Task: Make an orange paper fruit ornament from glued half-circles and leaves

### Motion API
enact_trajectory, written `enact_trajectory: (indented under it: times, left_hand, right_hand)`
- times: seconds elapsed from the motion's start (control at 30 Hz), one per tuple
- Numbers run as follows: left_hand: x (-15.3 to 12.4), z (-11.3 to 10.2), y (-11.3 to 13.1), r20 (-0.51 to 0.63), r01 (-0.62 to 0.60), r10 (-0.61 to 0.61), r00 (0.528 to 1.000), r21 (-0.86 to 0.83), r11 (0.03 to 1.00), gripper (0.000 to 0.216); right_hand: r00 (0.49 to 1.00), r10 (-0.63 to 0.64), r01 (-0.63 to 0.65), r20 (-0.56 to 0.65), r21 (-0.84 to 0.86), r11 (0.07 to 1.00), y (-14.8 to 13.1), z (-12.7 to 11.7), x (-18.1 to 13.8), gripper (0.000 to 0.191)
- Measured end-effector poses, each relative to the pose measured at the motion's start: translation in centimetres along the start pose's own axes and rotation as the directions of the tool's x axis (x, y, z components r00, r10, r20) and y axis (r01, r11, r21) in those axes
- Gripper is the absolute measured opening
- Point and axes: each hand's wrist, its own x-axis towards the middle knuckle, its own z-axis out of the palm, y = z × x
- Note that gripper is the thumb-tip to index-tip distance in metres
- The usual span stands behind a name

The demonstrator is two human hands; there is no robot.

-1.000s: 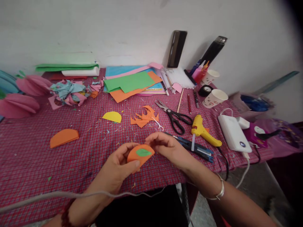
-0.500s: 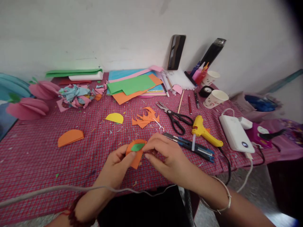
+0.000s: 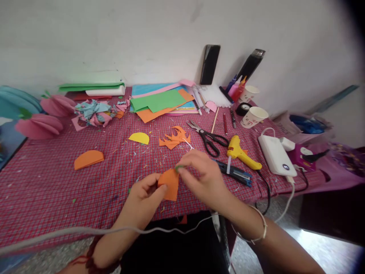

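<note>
Between the thumb and fingers of my left hand [image 3: 146,196] is a piece of orange paper [image 3: 170,188], held upright near the table's front edge. A small green paper piece [image 3: 179,168] is pinched in my right hand [image 3: 201,177], at the orange paper's top right corner; most of it is hidden by the fingers. Beyond my hands lie orange paper scraps [image 3: 175,139] and a yellow half-round of paper [image 3: 139,137]. An orange half-round [image 3: 89,160] rests to the left. A utility knife [image 3: 238,175] lies just right of my right hand.
Scissors [image 3: 209,140], a yellow glue gun [image 3: 243,154] and a white power bank [image 3: 278,156] are on the right. Paper cups [image 3: 253,117] stand behind. Coloured sheets [image 3: 159,101] and a scrap pile [image 3: 94,113] lie at the back. A white cable [image 3: 85,230] crosses in front.
The green piece has moved off the orange paper's face into my right fingers at its top right corner. The orange paper now shows its face more upright. The view has shifted slightly.
</note>
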Motion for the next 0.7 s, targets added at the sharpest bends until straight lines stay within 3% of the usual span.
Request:
enact_trajectory:
  times: [0.07,0.13,0.2,0.27,0.47,0.7]
  left_hand:
    - [-0.1,0.1,-0.4,-0.023,0.031,-0.032,0.999,-0.068,0.997,0.005]
    - [-0.3,0.2,-0.8,-0.038,0.015,-0.02,0.999,-0.122,0.992,0.009]
    - [-0.5,0.2,-1.2,-0.045,-0.012,0.006,0.999,-0.153,0.988,0.015]
    - [-0.8,0.3,-1.5,-0.047,-0.021,0.013,0.999,-0.161,0.987,0.019]
    - [-1.2,1.0,-1.7,-0.081,-0.02,0.004,0.997,-0.199,0.98,0.015]
    - [-1.3,2.1,-1.1,-0.121,0.003,-0.038,0.992,-0.282,0.959,0.018]
  right_hand:
    - [0.974,0.228,-0.215,0.007,0.356,0.909,0.3,-0.5,0.2,0.009]
    - [0.919,0.375,-0.373,0.123,0.581,0.724,0.6,-0.6,0.2,0.011]
    - [0.879,0.422,-0.451,0.223,0.676,0.582,0.7,-0.4,0.0,0.016]
    - [0.862,0.431,-0.477,0.267,0.714,0.512,0.8,0.0,-0.2,0.019]
    - [0.879,0.417,-0.427,0.23,0.768,0.477,0.3,0.3,-0.6,0.022]
    - [0.879,0.446,-0.406,0.171,0.758,0.511,0.5,-0.2,-1.0,0.022]
